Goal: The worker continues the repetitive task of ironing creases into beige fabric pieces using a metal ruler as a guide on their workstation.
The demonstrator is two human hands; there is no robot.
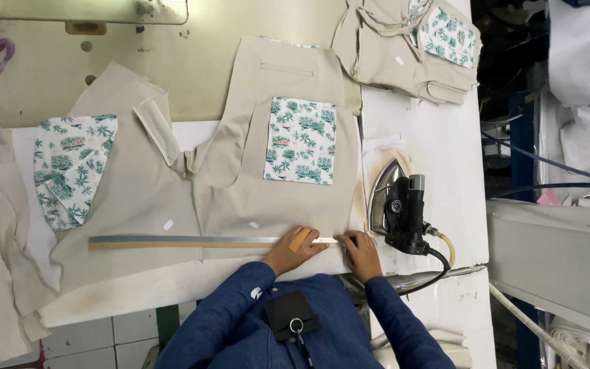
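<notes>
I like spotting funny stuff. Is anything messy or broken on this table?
Yes. The white table cover has brownish scorch-like stains around the iron, and the left hand has a bandage on one finger. Nothing looks spilled.

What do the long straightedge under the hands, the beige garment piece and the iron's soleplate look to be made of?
The straightedge looks like thin metal with a dull grey sheen, its lower strip tan, possibly wood. The left hand and right hand press near its right end. The beige garment piece seems matte woven cloth, probably cotton, creased softly. The iron has a polished, reflective metal soleplate and a black handle, likely plastic.
</notes>
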